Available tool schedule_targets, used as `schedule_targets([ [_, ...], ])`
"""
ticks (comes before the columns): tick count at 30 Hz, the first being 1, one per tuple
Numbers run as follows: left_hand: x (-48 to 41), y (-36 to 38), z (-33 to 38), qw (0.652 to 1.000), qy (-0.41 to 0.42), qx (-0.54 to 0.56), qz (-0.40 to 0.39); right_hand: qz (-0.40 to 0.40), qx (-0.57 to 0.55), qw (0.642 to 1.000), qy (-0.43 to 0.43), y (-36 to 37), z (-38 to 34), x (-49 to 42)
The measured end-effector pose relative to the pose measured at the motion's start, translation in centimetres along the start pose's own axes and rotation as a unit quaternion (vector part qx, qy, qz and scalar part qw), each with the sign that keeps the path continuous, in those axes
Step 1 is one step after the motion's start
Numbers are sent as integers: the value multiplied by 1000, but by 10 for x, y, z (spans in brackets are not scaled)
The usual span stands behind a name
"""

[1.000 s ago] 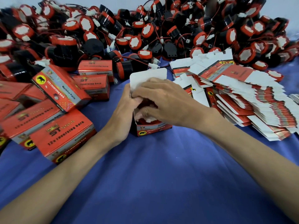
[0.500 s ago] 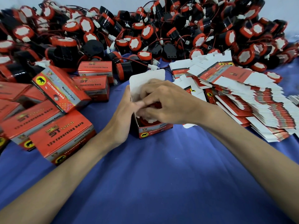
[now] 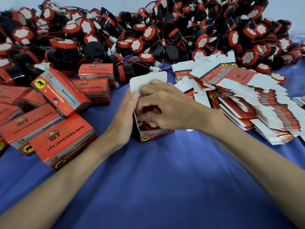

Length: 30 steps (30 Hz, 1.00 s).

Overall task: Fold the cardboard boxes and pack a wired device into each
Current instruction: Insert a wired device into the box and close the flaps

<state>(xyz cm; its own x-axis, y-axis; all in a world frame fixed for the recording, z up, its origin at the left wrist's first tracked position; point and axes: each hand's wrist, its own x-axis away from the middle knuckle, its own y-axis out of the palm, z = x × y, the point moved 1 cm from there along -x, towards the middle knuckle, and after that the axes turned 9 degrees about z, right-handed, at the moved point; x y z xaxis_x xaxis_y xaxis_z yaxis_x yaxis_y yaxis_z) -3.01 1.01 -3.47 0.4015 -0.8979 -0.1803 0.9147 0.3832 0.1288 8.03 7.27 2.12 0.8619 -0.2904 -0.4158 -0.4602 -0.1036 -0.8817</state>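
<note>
Both at open box [image 3: 155, 136]: L hand [image 3: 125, 118] grips its side, R hand [image 3: 166, 109] curled inside, grasp unclear; tabletop [image 3: 165, 187] open nearer; packed boxes [image 3: 66, 139] read "12v reversing horn".

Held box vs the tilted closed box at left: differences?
1. The held box is open, white lid flap up, a red-rimmed device inside; the tilted box is shut.
2. The held box stands upright on the blue cloth; the tilted box leans on other boxes.
3. The left hand grips the held box and the right hand reaches into it; no hand touches the tilted box.
Both: red print, yellow elephant logo.
</note>
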Motion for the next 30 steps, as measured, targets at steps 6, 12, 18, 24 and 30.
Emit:
schedule_targets([
  [6, -1, -1, 0, 1000, 5, -13, 8, -1, 20, 1000, -2, 2, -3, 3],
  [12, -1, -1, 4, 999, 47, -25, 0, 138, -54, 989, -31, 8, -3, 15],
  [18, -2, -1, 1, 991, 27, -129, 22, 344, -212, 905, 133, 7, 10, 47],
  [24, 0, -1, 1, 989, 62, -136, 11, 257, -367, 868, 215, 20, 1, 53],
  [30, 0, -5, 5, 968, 157, -188, -47, 249, -469, 812, 244, 17, 11, 50],
])
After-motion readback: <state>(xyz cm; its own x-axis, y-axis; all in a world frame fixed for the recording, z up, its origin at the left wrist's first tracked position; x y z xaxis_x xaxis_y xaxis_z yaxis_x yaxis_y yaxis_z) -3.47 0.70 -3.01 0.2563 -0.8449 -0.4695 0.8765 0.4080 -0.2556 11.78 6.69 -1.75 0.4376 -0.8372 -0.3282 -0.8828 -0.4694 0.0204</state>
